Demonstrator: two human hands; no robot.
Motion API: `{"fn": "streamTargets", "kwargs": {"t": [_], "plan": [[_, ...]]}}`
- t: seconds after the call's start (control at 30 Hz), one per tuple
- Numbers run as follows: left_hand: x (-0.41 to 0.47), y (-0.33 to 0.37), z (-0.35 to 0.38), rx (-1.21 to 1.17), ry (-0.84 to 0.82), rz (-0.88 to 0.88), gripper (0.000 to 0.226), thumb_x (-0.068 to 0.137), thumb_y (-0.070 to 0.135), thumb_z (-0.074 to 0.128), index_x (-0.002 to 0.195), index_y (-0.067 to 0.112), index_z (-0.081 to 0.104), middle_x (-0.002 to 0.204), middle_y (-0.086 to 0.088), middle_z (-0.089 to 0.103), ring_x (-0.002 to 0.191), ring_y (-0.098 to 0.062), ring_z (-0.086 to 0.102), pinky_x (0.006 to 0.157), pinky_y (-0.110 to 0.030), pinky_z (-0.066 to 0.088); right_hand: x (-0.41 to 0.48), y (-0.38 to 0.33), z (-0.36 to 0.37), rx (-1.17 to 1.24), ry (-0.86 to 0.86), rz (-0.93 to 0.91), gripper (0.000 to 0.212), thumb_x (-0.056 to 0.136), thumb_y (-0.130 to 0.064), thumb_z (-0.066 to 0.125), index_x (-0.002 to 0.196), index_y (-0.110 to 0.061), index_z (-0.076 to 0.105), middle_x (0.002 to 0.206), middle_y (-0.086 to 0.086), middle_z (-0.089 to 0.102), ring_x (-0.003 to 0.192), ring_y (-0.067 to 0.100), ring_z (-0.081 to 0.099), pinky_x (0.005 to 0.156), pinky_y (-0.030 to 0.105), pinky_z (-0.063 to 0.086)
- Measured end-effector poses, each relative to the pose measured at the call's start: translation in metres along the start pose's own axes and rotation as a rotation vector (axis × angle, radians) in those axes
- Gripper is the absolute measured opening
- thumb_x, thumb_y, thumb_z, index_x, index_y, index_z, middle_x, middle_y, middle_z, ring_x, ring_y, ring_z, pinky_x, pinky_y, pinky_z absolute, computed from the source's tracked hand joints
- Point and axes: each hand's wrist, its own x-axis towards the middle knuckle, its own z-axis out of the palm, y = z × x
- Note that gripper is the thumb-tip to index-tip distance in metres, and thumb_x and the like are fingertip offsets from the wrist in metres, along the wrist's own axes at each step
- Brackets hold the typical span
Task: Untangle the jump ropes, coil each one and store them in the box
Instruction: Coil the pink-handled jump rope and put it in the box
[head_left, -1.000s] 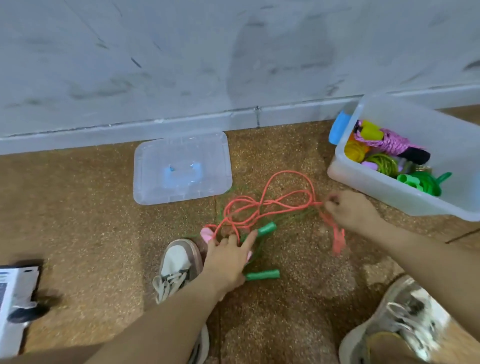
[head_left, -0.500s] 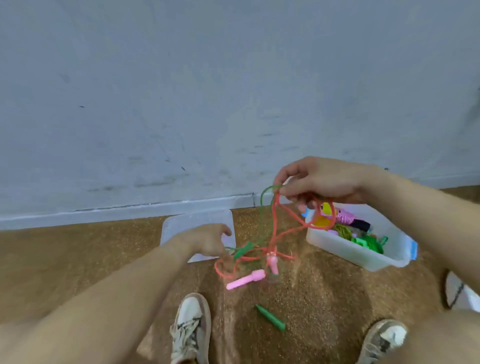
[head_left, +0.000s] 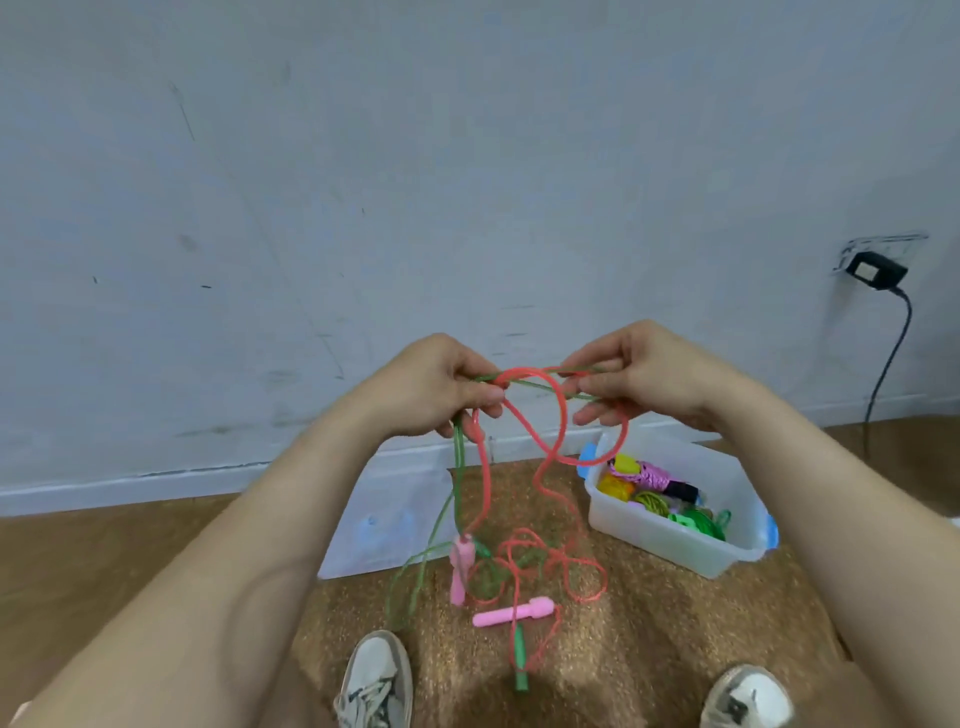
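Change since half a second ago: my left hand has come up off the floor, level with my right hand. One pink handle now hangs from the strands instead of lying flat.

Nearest me, at 6 o'clock below the hands, the green handle lies on the floor between my shoes. The second pink handle lies crosswise just beyond its far end. Loose loops of the pink rope and green rope are heaped past that.

Risk, my judgement: both ropes run through the crossing between my hands, so pulling apart now could cinch it into a knot. The trailing handles could also snag in the floor loops.

Hands: raised, close together, not touching, backs toward me. The left pinches green and pink strands together. The right pinches strands on the crossing's other side, lower fingers loosely extended.

The box sits at 4 o'clock of the hands, already holding coiled ropes. Its lid is at 7 o'clock, by the wall.
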Motion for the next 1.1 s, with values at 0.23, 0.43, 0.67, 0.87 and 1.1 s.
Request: {"fn": "streamTargets", "kwargs": {"t": [0.23, 0.43, 0.67, 0.87, 1.1], "plan": [[0.012, -0.012, -0.022, 0.013, 0.159, -0.046, 0.019, 0.097, 0.007, 0.049, 0.101, 0.008, 0.068, 0.090, -0.007, 0.074, 0.061, -0.017, 0.070, 0.051, -0.022, 0.044, 0.021, 0.007, -0.016, -0.014, 0.184, -0.027, 0.014, 0.075, -0.019, 0.080, 0.076, -0.008, 0.072, 0.049, -0.004, 0.044, 0.046, 0.008, 0.033, 0.040, 0.019, 0.023], [0.007, -0.019, -0.042, 0.180, -0.296, -0.175, 0.036, 0.087, -0.011, 0.048, 0.093, 0.012, 0.076, 0.086, -0.005, 0.076, 0.086, -0.011, 0.071, 0.076, -0.028, 0.052, 0.027, 0.002, -0.027, 0.449, 0.236, -0.120, 0.010, 0.091, -0.002, 0.059, 0.090, -0.006, 0.068, 0.062, 0.001, 0.055, 0.057, 0.011, 0.051, 0.055, 0.019, 0.039], [0.024, -0.016, -0.018, 0.399, -0.195, -0.120, 0.052, 0.085, -0.012, 0.039, 0.118, 0.020, 0.064, 0.118, 0.002, 0.065, 0.109, -0.011, 0.061, 0.089, -0.020, 0.046, 0.022, -0.021, -0.017, 0.798, 0.180, -0.297, 0.010, 0.095, -0.012, 0.054, 0.096, -0.011, 0.064, 0.068, -0.002, 0.053, 0.052, 0.008, 0.044, 0.054, 0.019, 0.026], [0.032, 0.009, 0.018, -0.548, -0.145, 0.190, 0.058, 0.081, 0.008, 0.071, 0.130, 0.027, 0.048, 0.128, -0.003, 0.060, 0.112, -0.011, 0.061, 0.086, -0.021, 0.051, 0.019, -0.034, 0.002, 0.831, -0.016, -0.378, 0.011, 0.092, -0.016, 0.053, 0.097, -0.014, 0.062, 0.064, -0.002, 0.050, 0.043, 0.004, 0.029, 0.042, 0.014, 0.020], [0.034, 0.015, 0.068, -0.374, -0.333, 0.066, 0.038, 0.103, 0.029, 0.039, 0.071, 0.012, 0.049, 0.047, 0.001, 0.048, 0.047, -0.018, 0.051, 0.066, -0.036, 0.048, 0.022, -0.039, 0.003, 1.066, 0.115, -0.322, 0.019, 0.093, -0.037, 0.054, 0.100, -0.022, 0.064, 0.087, -0.004, 0.061, 0.083, 0.010, 0.056, 0.080, 0.026, 0.040]]}}
